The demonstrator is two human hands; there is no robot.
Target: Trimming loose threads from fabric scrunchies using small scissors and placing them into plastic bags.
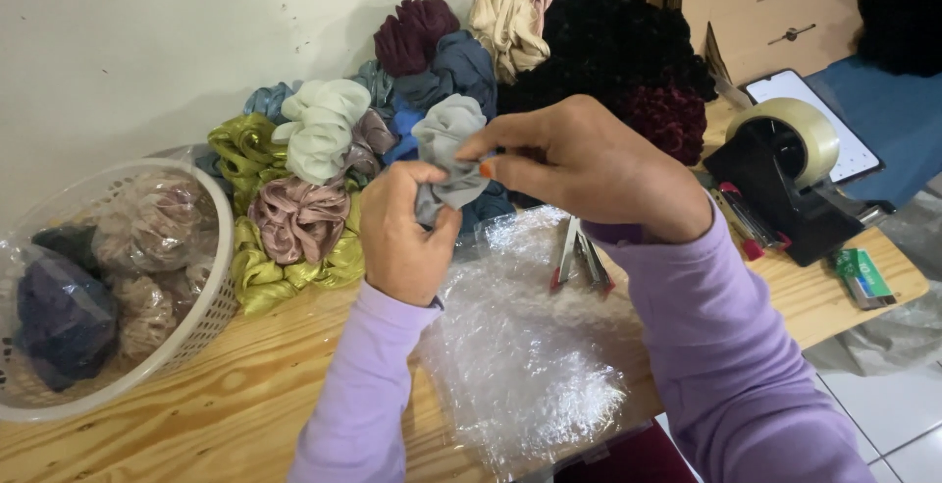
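Note:
A grey fabric scrunchie (446,144) is held up over the wooden table (226,395) by both hands. My left hand (404,233) is closed around its lower part. My right hand (589,164) pinches its upper right side with fingertips. Both arms wear lilac sleeves. Below the hands lies a stack of clear plastic bags (520,346). Behind the hands is a pile of scrunchies (324,130) in white, olive green, pink, blue, maroon, cream and black.
A white plastic basket (211,311) at the left holds bagged scrunchies. A black tape dispenser (785,174) with a clear tape roll stands at right, beside a phone (844,139), a stapler (751,218) and a small green box (862,275). Cardboard boxes (765,2) stand behind.

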